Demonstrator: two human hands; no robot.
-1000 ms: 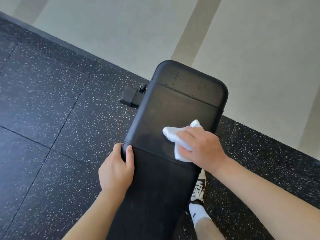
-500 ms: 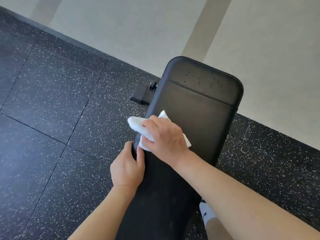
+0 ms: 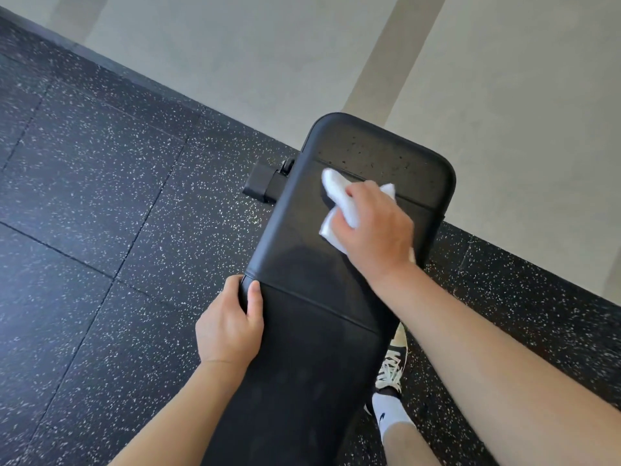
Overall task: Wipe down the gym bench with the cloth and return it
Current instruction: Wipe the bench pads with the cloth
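Item: gym bench (image 3: 312,297), long axis running away from me. My right hand (image 3: 373,230) clutches cloth (image 3: 339,200); left hand (image 3: 230,327) grips its edge.

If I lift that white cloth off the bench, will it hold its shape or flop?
Probably flop: the white cloth is bunched and creased under the right hand, its corners sticking out unevenly. It looks thin and light. It likely slides easily on the smooth bench.

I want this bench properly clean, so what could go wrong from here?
The far end panel looks speckled with spots, and the cloth only reaches its seam, so it may get missed. The cloth is bunched under the right hand, so each pass probably covers a narrow strip.
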